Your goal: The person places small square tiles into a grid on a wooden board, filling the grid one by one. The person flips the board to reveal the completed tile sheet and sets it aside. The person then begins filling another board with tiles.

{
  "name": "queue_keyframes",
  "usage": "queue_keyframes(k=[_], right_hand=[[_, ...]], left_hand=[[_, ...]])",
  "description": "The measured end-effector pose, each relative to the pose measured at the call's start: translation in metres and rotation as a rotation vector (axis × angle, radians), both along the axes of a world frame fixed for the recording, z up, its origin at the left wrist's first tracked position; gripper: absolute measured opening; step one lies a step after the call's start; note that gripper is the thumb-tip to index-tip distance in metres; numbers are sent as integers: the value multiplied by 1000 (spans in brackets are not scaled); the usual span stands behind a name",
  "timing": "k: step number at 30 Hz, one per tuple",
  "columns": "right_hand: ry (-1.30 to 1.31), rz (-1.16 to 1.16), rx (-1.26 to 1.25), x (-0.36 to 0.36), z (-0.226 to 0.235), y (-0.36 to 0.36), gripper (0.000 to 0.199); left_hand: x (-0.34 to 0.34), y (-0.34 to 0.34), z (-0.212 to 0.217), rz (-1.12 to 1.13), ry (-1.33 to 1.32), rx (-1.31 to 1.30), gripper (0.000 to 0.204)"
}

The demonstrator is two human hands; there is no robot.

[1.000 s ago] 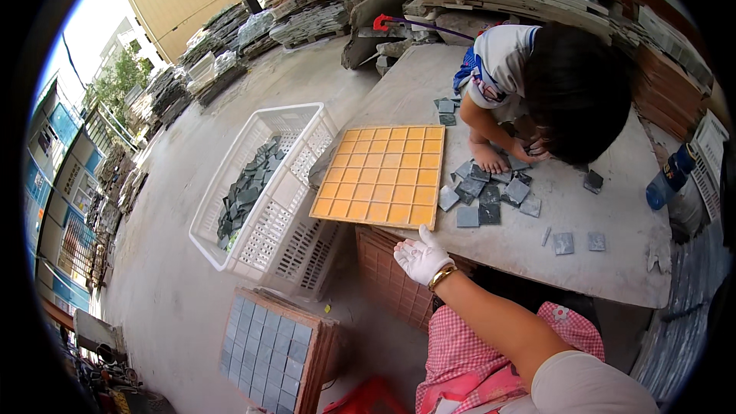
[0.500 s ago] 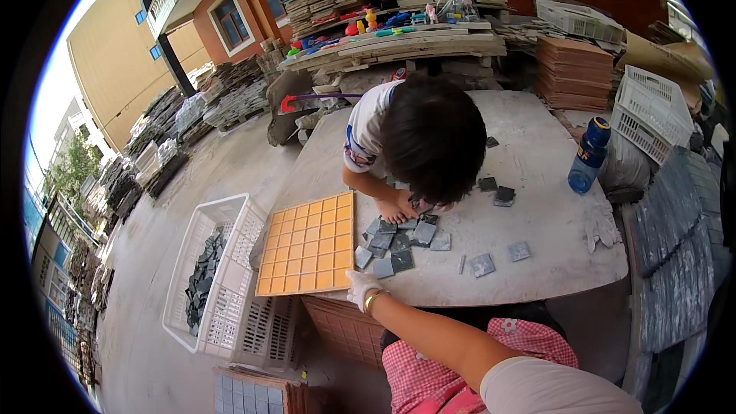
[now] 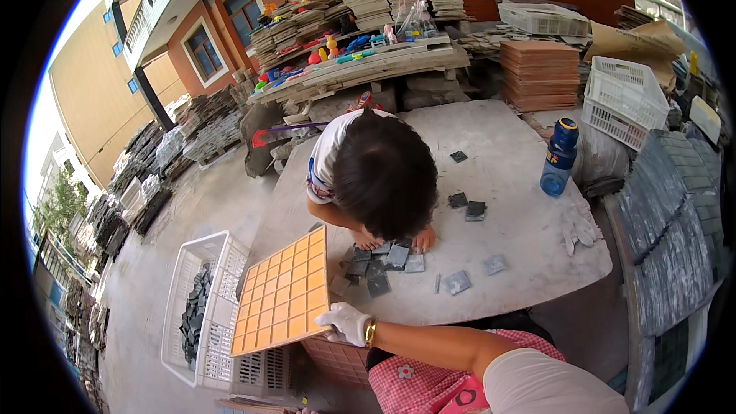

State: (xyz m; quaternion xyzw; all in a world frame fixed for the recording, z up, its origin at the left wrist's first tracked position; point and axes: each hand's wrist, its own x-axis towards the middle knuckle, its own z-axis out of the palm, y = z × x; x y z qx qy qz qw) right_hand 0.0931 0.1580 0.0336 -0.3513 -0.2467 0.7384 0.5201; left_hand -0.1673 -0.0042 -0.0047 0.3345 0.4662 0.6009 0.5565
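My right hand (image 3: 349, 323), in a white glove with a gold bracelet at the wrist, reaches across to the left. Its fingers are closed on the near right corner of an orange grid tray (image 3: 284, 291). The tray is tilted, its far part over the table's left edge and its near left part over a white crate. Beside it, several dark grey square tiles (image 3: 377, 285) lie loosely on the table. A child's bare hands rest among these tiles, partly hidden under the lowered head. My left hand is not in view.
The pale tabletop (image 3: 521, 184) also bears a blue bottle (image 3: 560, 157), a glove (image 3: 579, 230) and scattered tiles. A white crate (image 3: 218, 261) of dark pieces stands at the left. Brown boards (image 3: 539, 77) are stacked at the back right; a child (image 3: 383, 172) leans over the table.
My right hand has taken hold of the grid tray's corner. The tray has tilted and shifted toward me. The child's other hand now shows right of the tiles, and the view has turned slightly.
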Motion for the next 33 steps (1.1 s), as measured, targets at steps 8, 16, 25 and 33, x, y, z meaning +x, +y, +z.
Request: queue_keyframes(k=[8,16,25,33], right_hand=[[-195,400,198,146,-32,-173,42],[-1435,-134,198,274,-40,-135,42],[-1959,-371,56,392,-57,-48,39],[-1739,-271,50,414,-31,-6,24]], left_hand=[[-2,-11,37,-516,-789,-198,65],[64,-47,15,-185,192,-445,42],[79,-21,-9,-219,132,-406,37],[92,-3,1,-147,237,-515,36]])
